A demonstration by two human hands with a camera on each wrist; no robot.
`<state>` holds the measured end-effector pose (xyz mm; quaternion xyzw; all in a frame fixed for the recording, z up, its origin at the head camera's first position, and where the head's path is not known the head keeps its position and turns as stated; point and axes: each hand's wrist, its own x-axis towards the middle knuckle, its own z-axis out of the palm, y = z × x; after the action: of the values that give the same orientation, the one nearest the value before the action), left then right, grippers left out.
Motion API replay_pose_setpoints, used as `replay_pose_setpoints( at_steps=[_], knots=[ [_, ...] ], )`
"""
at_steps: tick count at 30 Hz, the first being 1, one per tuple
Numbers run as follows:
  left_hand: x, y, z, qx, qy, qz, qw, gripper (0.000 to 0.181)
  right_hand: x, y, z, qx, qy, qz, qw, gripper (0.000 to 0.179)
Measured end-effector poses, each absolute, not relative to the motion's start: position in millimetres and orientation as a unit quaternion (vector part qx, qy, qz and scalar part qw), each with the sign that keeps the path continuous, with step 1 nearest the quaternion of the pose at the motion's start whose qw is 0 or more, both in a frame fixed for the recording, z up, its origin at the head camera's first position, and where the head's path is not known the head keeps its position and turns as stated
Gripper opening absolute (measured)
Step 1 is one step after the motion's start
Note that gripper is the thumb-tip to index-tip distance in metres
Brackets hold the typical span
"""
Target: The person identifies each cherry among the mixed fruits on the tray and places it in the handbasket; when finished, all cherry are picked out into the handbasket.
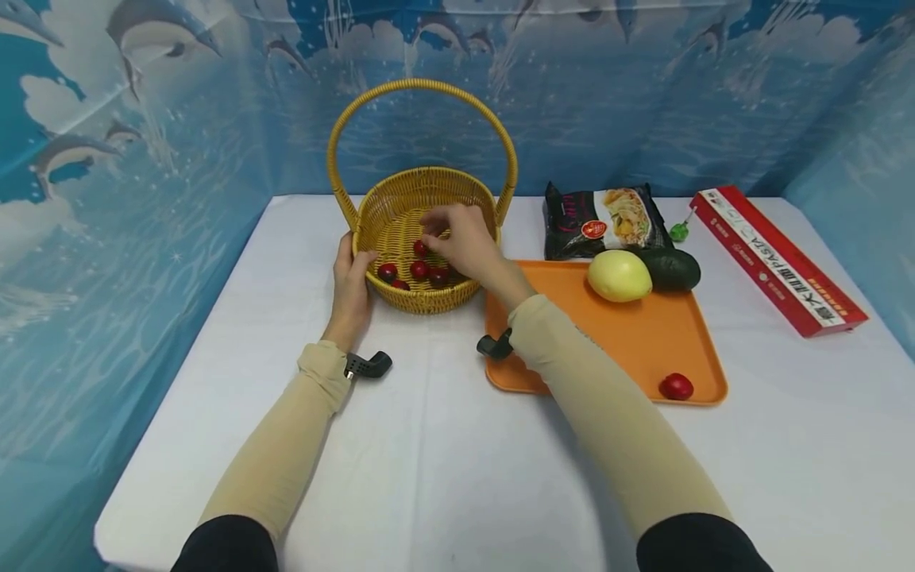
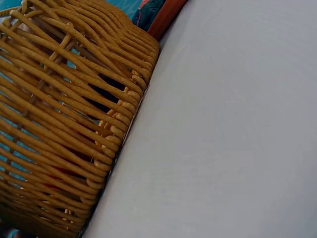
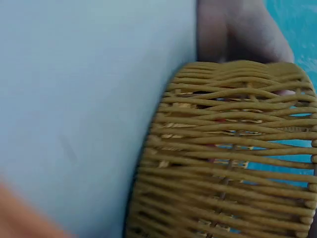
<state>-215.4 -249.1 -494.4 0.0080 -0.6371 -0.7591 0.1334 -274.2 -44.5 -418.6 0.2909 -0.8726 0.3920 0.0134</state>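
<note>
yellow wicker made up the basket point(image 1: 429, 303), stood nr the table's point(image 1: 415, 445) far edge, left of middle, w/ arched handle point(image 1: 422, 83) up. at least five red fruits point(image 1: 387, 272) showed inside, mostly in its near half. left hand point(image 1: 349, 290) was clamped on the basket's left rim. right hand point(image 1: 465, 238) hung inside w/ bent fingers, tips right by one fruit; couldn't tell if they pinched it.

orange tray point(image 1: 643, 342) lay just right of the basket, w/ a lone red fruit point(image 1: 676, 387) in its near right corner, plus a yellow fruit point(image 1: 619, 276) & dark green veg point(image 1: 670, 268) along its far edge. black packet point(image 1: 600, 222) sat behind, at the table's far edge.

risks, imo: if left hand eased off & right wrist knocked the rim, basket cd tip or slide. a fruit dropped from too high cd prob bounce out over the near rim. right sleeve point(image 1: 608, 397) crossed above the tray, so dragging it low might shift the tray & roll the lone fruit over its shallow lip. tall handle was poss a snag too, b/c right hand worked close to its right foot.
</note>
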Motion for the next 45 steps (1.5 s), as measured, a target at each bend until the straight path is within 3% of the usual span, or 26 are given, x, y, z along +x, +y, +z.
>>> replay_pose_setpoints(
  at_steps=[7, 21, 28, 45],
  knots=[
    [-213, -247, -493, 0.003, -0.633, -0.763, 0.134, 0.065, -261, -29, -419, 0.298, -0.837, 0.454, 0.067, 0.025],
    [-215, -244, -493, -0.001, -0.635, -0.761, 0.133, 0.067, -237, 7, -413, 0.290, -0.843, 0.449, 0.054, 0.027],
    [-214, -243, -493, -0.004, -0.635, -0.761, 0.137, 0.066, -226, 35, -411, 0.307, -0.844, 0.434, 0.075, 0.026],
    [-215, -246, -497, 0.005, -0.638, -0.759, 0.133, 0.065, -206, 106, -390, 0.304, -0.873, 0.380, 0.027, 0.029]
  ],
)
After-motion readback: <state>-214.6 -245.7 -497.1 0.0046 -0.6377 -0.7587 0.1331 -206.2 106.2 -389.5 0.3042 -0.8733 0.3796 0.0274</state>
